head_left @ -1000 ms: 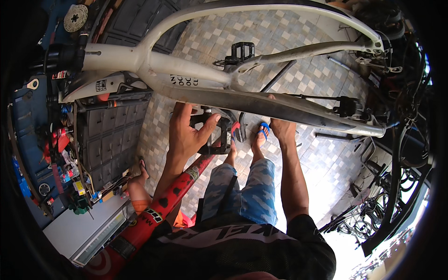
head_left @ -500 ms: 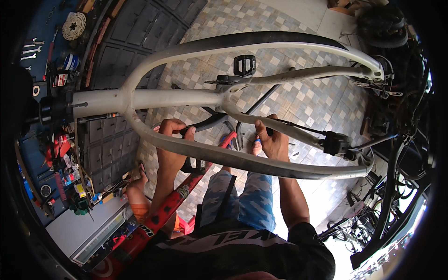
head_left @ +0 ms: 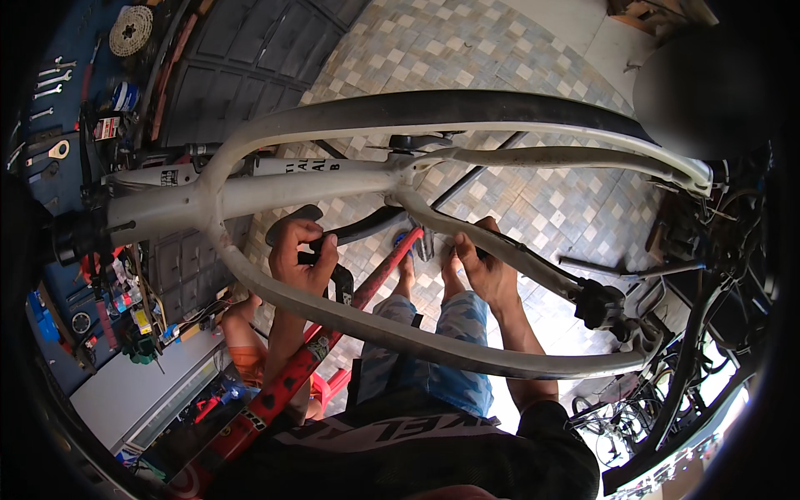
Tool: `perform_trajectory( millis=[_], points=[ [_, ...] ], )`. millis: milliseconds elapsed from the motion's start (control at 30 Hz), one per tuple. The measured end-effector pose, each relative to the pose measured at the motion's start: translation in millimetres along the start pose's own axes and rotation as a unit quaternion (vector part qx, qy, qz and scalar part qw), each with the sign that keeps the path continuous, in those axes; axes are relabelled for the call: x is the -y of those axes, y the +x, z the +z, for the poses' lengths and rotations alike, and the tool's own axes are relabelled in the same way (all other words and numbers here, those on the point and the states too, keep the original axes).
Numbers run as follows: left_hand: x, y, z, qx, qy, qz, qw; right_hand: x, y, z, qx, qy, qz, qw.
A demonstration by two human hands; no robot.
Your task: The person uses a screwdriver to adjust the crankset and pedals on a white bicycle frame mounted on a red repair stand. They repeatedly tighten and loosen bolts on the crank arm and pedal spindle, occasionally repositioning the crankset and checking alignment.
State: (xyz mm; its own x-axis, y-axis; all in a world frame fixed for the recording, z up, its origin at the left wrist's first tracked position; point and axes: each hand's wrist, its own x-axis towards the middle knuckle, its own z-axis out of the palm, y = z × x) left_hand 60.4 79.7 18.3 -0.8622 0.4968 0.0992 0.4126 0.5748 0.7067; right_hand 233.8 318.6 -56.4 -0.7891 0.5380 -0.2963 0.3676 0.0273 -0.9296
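Note:
A pale grey bicycle frame (head_left: 158, 202) with a wide, looped rear end spans the view in front of me. My left hand (head_left: 293, 260) is closed around the outer end of a black crank arm (head_left: 367, 223), behind the near rail of the loop. A black pedal (head_left: 342, 283) hangs just below that hand. My right hand (head_left: 493, 273) is closed at the near inner stay (head_left: 521, 254), thumb and index finger bent. The stay partly covers its fingers, and a small dark piece shows between them. A black brake caliper (head_left: 598, 304) sits farther right on the frame.
A red bicycle tube (head_left: 279, 387) crosses diagonally by my left forearm. Tools hang on a blue board (head_left: 62, 179) at left, near dark drawers (head_left: 237, 62). Another person's leg in orange shorts (head_left: 247, 363) is at lower left. Bicycle parts (head_left: 704, 325) crowd the right side.
The frame's rear loop sits lower in view, and a lettered white tube now shows behind it. The far pedal is no longer visible. Both hands keep their places and stay closed.

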Motion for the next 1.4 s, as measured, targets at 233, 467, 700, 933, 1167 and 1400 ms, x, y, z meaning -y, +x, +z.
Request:
perform_trajectory(
  millis=[233, 467, 700, 933, 1167, 1400],
  points=[
    [-7.7, 2.2, -2.5, 0.004, 0.006, -0.008, 1.000, -4.9, 1.9, -1.6, 0.020, 0.001, -0.009, 1.000],
    [4.7, -2.1, -2.7, -0.001, -0.019, -0.054, 0.998, -0.8, 5.4, -4.8, 0.037, 0.001, 0.015, 0.999],
    [17.7, -3.3, -3.9, -0.020, -0.001, -0.071, 0.997, -0.7, 6.6, -5.5, 0.044, 0.008, 0.010, 0.999],
    [20.2, -1.0, -3.3, -0.028, 0.054, -0.124, 0.990, -3.0, 6.6, -3.7, 0.039, 0.008, 0.012, 0.999],
    [43.2, -6.7, -3.4, -0.030, 0.158, -0.088, 0.983, -0.8, 6.8, -3.9, 0.037, 0.010, 0.005, 0.999],
    [46.7, -3.5, 3.7, -0.032, 0.218, -0.113, 0.969, -0.1, 6.6, -1.9, 0.028, -0.006, -0.008, 1.000]
  ],
)
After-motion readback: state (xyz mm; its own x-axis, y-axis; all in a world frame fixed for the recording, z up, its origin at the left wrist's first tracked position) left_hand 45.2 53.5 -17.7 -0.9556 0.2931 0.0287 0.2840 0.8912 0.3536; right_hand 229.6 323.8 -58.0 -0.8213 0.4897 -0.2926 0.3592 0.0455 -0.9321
